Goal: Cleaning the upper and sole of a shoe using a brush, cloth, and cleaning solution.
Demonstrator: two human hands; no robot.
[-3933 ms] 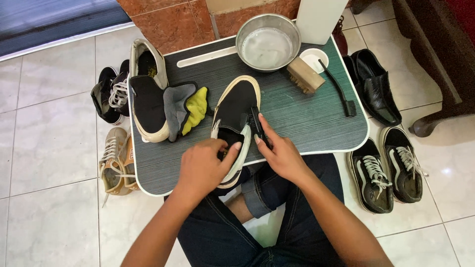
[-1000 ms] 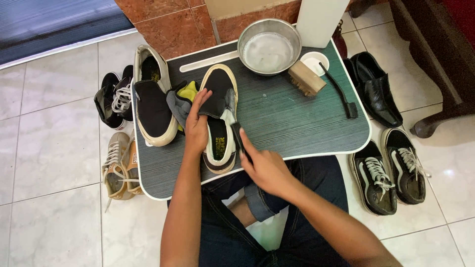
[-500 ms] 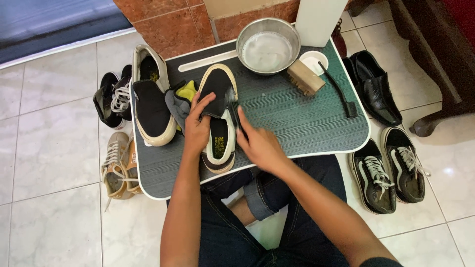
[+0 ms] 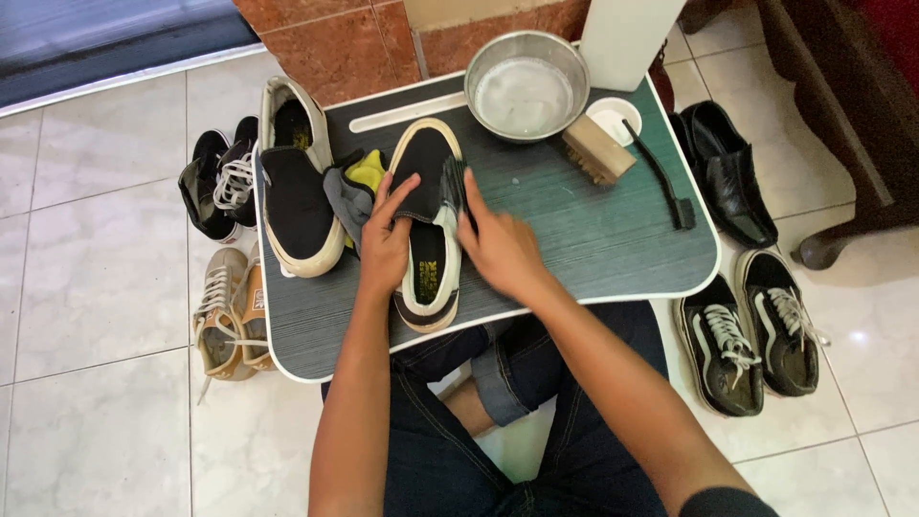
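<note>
A black slip-on shoe [image 4: 425, 172] with a cream sole lies on the dark lap table [image 4: 574, 239], toe pointing away from me. My left hand [image 4: 385, 239] rests on its upper and grips its left side. My right hand [image 4: 498, 244] holds a small black brush [image 4: 454, 188] against the shoe's right side. A second black slip-on [image 4: 295, 196] lies to the left, with a grey and yellow cloth [image 4: 354, 187] between the two shoes.
A steel bowl of cloudy water [image 4: 526, 84], a wooden brush [image 4: 597, 149], a thin black brush [image 4: 661, 177] and a small white dish [image 4: 613, 117] sit at the table's back right. Pairs of shoes stand on the tile floor at both sides [image 4: 220, 182] [image 4: 756, 330].
Earlier the shoe lay nearer me; it has been slid up and left beside the cloth. My right hand has moved up along its right side with the brush.
</note>
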